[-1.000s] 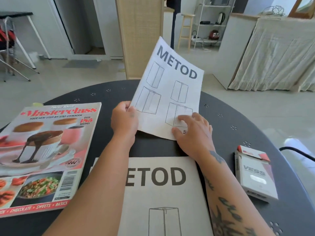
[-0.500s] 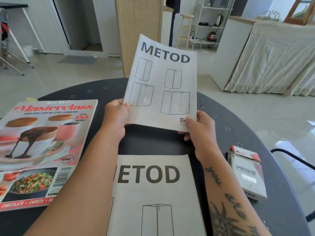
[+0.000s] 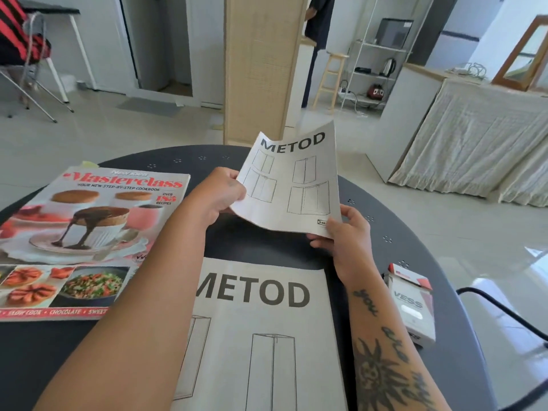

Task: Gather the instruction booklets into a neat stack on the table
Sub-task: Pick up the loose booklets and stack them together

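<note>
A small grey METOD booklet [image 3: 292, 179] with cabinet drawings is held in the air above the middle of the round black table [image 3: 385, 221]. My left hand [image 3: 221, 195] grips its left edge and my right hand [image 3: 345, 232] grips its lower right corner. The booklet tilts away from me and its top curls. A larger METOD booklet [image 3: 261, 330] lies flat on the table right in front of me, below the held one. My left forearm covers that booklet's left side.
A red Masterclass cookbook magazine [image 3: 86, 232] lies on the table's left side. A white and red VESS box [image 3: 412, 307] sits at the right, beside my right forearm. A black cable [image 3: 504, 307] runs past the table's right rim.
The held booklet has tipped back from upright to a flatter tilt and come lower, nearer the table. Both hands keep their grip on it.
</note>
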